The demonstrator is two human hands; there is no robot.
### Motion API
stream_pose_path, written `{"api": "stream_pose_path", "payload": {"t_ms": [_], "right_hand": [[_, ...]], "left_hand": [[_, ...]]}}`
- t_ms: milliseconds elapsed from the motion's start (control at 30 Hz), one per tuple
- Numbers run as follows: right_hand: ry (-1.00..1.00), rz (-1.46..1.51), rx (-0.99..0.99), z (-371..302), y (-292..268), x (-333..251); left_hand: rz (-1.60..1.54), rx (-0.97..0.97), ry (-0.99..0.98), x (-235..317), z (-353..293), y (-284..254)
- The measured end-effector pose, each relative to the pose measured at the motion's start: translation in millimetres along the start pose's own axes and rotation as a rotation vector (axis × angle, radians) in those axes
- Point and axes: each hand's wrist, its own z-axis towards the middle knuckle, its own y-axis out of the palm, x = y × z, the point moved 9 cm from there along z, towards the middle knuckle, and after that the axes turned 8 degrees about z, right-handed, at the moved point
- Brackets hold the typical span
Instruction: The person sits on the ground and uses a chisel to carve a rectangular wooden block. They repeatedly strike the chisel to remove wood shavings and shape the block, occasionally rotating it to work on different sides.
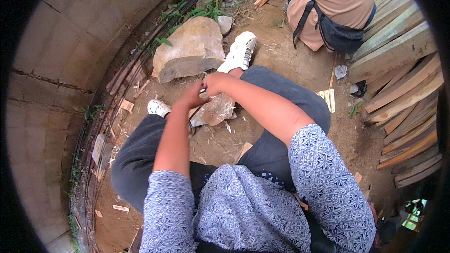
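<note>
On the dirt ground (267,23), a big rock (190,47) stands beyond a smaller stone (216,111). The left hand (191,95) and right hand (218,83) meet over the stone's far edge; I cannot tell whether either grip is closed. The step seems fine two-handed work, the next move calling for steadiness.

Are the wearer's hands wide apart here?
No, the left hand and right hand are close together, beside the smaller stone in the picture.
</note>
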Motion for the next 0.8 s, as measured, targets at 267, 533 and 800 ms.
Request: {"api": "stream_pose_path", "payload": {"t_ms": [267, 533, 800], "right_hand": [[0.100, -0.172, -0.084, 30, 15, 8], [0.029, 0.085, -0.062, 4, 6, -22], [-0.190, -0.075, 0.112, -76, -112, -102]], "left_hand": [[0.608, -0.290, -0.283, -37, 2, -265], [0.152, -0.080, -0.176, -70, -57, -280], [0.631, -0.609, -0.360, -118, -93, -182]]}}
